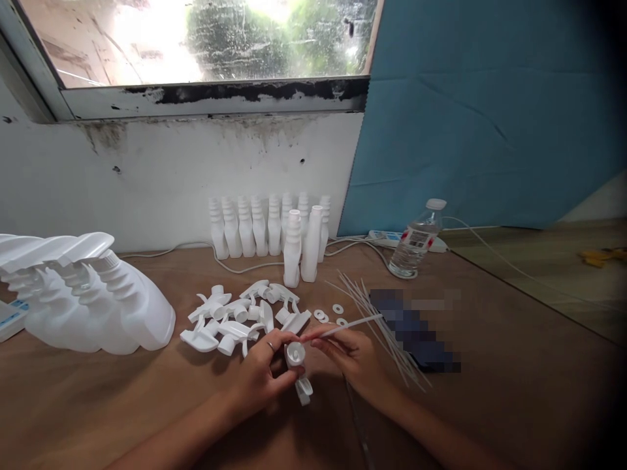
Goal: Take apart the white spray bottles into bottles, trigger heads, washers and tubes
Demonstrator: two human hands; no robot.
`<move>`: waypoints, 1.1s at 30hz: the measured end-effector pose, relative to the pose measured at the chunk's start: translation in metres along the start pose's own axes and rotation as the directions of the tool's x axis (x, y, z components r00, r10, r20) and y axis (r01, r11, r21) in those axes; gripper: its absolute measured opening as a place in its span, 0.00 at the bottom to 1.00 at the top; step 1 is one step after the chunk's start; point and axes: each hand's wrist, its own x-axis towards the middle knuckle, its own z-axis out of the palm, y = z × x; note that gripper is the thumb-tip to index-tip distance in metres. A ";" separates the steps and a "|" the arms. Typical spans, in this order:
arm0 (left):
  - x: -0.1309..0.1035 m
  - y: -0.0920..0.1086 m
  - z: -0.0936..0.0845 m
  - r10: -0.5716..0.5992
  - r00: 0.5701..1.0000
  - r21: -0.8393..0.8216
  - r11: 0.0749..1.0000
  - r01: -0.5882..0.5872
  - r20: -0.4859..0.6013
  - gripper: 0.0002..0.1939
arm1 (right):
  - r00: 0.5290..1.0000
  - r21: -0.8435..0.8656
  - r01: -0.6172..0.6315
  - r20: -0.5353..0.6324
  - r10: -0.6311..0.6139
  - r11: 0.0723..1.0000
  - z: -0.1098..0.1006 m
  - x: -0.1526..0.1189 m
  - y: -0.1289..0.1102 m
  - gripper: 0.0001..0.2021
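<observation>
My left hand [262,373] is closed around a white trigger spray head [296,354], its round collar opening facing up. A ring sits on one of this hand's fingers. Pinched in my right hand [350,356] is a thin white plastic tube [353,323], one end close to the spray head and the other slanting up to the right. Fingertips of both hands nearly meet above the collar. Loose trigger spray heads [240,312] lie in a pile beyond my left hand. Several white ring washers [337,309] and a bundle of thin tubes [377,333] lie past my right hand.
White bottles without tops [259,225] stand by the wall, two of them in front. Bottles with spray heads [122,307] are grouped at left. A water bottle [416,245] stands by a power strip [386,236] and cable at right. A blurred dark item [421,336] lies near the tubes.
</observation>
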 end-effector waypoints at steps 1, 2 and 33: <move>0.000 0.001 -0.001 0.011 1.000 0.009 1.000 -0.011 0.004 0.16 | 1.000 -0.001 0.018 0.019 -0.018 1.000 0.001 -0.001 0.001 0.06; 0.000 0.001 -0.001 0.019 1.000 0.016 1.000 -0.019 0.010 0.16 | 0.999 0.005 0.033 0.031 -0.033 0.999 0.002 -0.001 0.002 0.06; 0.004 0.001 0.003 0.053 0.999 -0.110 0.993 -0.053 -0.003 0.14 | 0.986 -0.144 0.163 0.042 -0.158 0.976 0.026 -0.001 0.008 0.11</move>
